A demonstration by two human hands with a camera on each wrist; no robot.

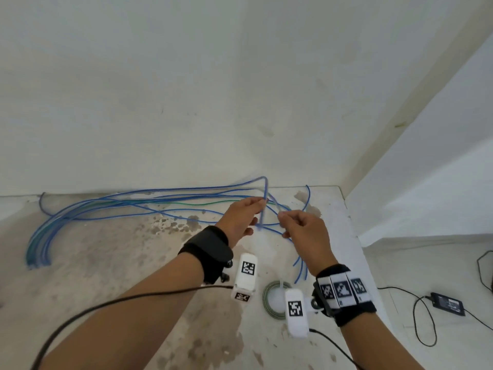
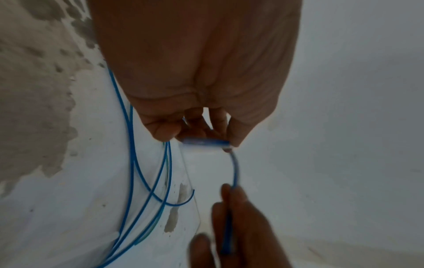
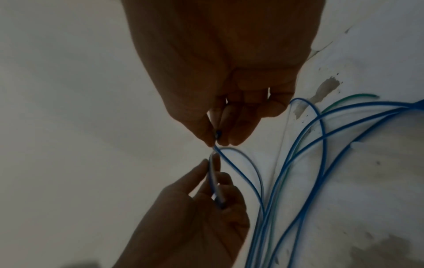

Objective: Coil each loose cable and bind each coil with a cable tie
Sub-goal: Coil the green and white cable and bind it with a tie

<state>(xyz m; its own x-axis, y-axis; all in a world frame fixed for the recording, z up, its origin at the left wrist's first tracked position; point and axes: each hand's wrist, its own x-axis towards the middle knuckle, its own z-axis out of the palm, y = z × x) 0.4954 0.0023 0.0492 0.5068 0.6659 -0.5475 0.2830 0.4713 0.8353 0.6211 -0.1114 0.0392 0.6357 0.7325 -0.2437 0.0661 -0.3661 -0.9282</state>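
**Both hands pinch one thin blue cable above a stained white surface**

Head view: the left hand (image 1: 241,218) and right hand (image 1: 306,228) are raised close together over a white, brown-stained table top (image 1: 106,263). Each pinches the same thin blue plastic-sheathed cable (image 1: 264,198), which rises between them into a narrow upright loop. More loose blue cables (image 1: 133,202), with one thin green cable (image 1: 202,204) among them, lie in long sweeps across the far side of the surface, bending down at the left. A grey-green coiled cable (image 1: 269,300) lies flat near the right wrist. A black power adapter (image 1: 448,304) sits on the floor to the right.

Left wrist view: the left fingertips (image 2: 165,130) are curled onto a blurred blue stretch; the cable arcs down to the right hand (image 2: 241,226), which grips it.

Right wrist view: the right thumb and fingers (image 3: 231,127) pinch the cable; the left hand (image 3: 195,214) below grips it too.
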